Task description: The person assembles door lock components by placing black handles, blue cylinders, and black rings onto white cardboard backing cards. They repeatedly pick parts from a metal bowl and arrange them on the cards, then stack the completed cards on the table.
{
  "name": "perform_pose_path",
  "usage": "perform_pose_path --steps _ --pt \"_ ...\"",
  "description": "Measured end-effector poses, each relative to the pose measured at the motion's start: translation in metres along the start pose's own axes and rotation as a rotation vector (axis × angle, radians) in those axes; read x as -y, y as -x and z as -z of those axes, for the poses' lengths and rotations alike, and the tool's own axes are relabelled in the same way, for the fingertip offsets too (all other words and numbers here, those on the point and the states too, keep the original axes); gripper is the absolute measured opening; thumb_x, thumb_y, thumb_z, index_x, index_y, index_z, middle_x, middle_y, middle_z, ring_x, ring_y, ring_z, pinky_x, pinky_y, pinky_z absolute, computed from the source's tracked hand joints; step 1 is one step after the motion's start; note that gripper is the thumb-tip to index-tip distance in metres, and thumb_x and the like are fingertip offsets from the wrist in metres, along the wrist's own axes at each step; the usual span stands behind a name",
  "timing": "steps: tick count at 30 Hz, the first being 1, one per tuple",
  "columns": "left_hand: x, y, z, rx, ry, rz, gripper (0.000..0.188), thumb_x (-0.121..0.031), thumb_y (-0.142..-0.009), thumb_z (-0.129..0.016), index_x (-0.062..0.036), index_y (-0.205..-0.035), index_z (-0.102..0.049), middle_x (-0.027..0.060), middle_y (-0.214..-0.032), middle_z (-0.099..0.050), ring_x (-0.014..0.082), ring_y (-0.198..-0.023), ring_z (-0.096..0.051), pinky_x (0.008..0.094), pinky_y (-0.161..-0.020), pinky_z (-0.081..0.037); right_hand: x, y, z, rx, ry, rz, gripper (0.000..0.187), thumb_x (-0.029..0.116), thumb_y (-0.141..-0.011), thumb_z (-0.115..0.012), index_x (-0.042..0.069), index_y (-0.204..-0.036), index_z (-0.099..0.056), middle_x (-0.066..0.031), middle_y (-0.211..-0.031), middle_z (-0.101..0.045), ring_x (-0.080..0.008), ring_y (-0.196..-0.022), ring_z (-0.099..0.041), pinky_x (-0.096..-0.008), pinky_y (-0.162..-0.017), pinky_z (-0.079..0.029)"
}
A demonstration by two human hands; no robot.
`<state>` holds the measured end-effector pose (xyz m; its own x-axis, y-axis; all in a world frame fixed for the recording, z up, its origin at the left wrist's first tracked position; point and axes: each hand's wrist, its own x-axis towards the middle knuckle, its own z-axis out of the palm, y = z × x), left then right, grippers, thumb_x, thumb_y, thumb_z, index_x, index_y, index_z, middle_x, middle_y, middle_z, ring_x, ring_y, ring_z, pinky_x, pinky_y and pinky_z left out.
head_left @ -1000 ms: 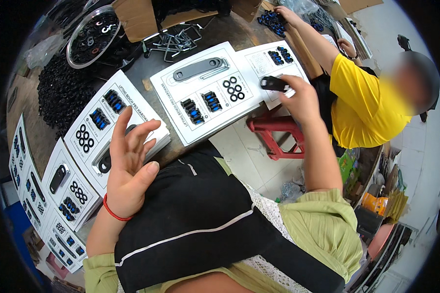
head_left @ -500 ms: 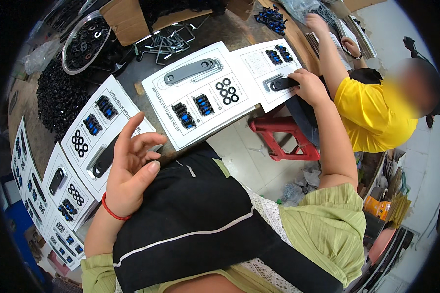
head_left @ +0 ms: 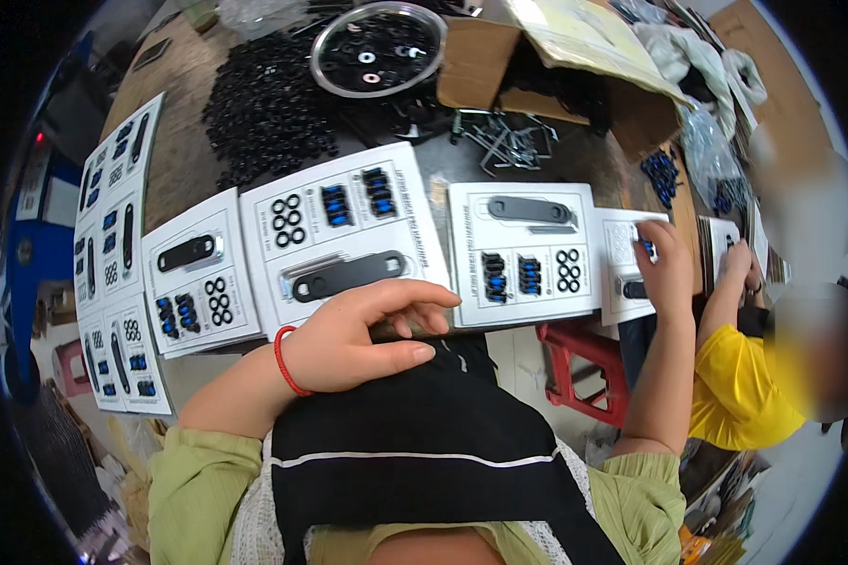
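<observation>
My right hand [head_left: 667, 273] reaches over the card at the right [head_left: 620, 231], finger and thumb pinched around a blue-and-black bolt set [head_left: 647, 247]. Below those fingers a black plate [head_left: 634, 289] shows in part on the same card. My left hand [head_left: 363, 334] hovers palm-inward at the table edge, fingers loosely stretched and holding nothing. Just beyond it lies a large printed card [head_left: 410, 202] with a long black slotted plate [head_left: 349, 275], hex keys, black rings [head_left: 287, 221] and bolt sets [head_left: 336, 205]. Another filled card [head_left: 523, 259] lies between my hands.
More filled cards [head_left: 203, 212] continue leftward. Behind are a heap of small black parts [head_left: 264, 113], a metal-rimmed bowl [head_left: 322, 71], loose hex keys [head_left: 504, 137] and a cardboard box [head_left: 476, 61]. A red stool [head_left: 584, 372] and a co-worker in yellow [head_left: 740, 395] are at the right.
The view has swung to the right. My right hand has gone from the black plate to the bolt set on the right card. My left hand has lowered, its fingers now pointing right.
</observation>
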<state>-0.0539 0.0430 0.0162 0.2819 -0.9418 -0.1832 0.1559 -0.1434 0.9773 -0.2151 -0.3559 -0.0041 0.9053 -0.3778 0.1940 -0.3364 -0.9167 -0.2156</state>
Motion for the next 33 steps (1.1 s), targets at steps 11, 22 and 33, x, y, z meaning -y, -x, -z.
perform_pose_path --steps 11,22,33 --pt "0.01 0.061 0.033 -0.227 -0.025 -0.109 0.042 -0.007 -0.084 -0.065 -0.0047 -0.125 -0.058 0.0066 -0.11 -0.063 0.0149 -0.101 -0.058 0.0282 -0.09 -0.044 0.262 -0.227 -0.115 0.022 0.324 0.484 0.021 0.007 -0.085 -0.055 0.01 -0.099 -0.07 -0.0102 -0.104 -0.065 -0.0294 -0.098 -0.064 -0.0392 -0.08 -0.054" --pt "0.016 0.089 0.061 -0.352 0.067 -0.113 0.04 -0.009 -0.084 -0.061 -0.0032 -0.124 -0.058 0.0056 -0.109 -0.062 0.0138 -0.103 -0.057 0.0271 -0.089 -0.042 0.261 -0.282 -0.139 0.153 0.55 0.554 0.022 0.008 -0.085 -0.057 0.01 -0.102 -0.071 -0.012 -0.1 -0.07 -0.0297 -0.095 -0.067 -0.0392 -0.078 -0.055" --pt "-0.022 0.059 0.063 -0.356 -0.105 -0.083 0.041 -0.005 -0.077 -0.061 0.0003 -0.118 -0.061 0.0085 -0.105 -0.064 0.0163 -0.1 -0.059 0.0285 -0.091 -0.043 0.114 -0.094 0.01 -0.061 -0.366 0.119 0.018 0.006 -0.085 -0.068 0.005 -0.103 -0.069 -0.0063 -0.092 -0.067 -0.0146 -0.083 -0.063 -0.0275 -0.074 -0.05"
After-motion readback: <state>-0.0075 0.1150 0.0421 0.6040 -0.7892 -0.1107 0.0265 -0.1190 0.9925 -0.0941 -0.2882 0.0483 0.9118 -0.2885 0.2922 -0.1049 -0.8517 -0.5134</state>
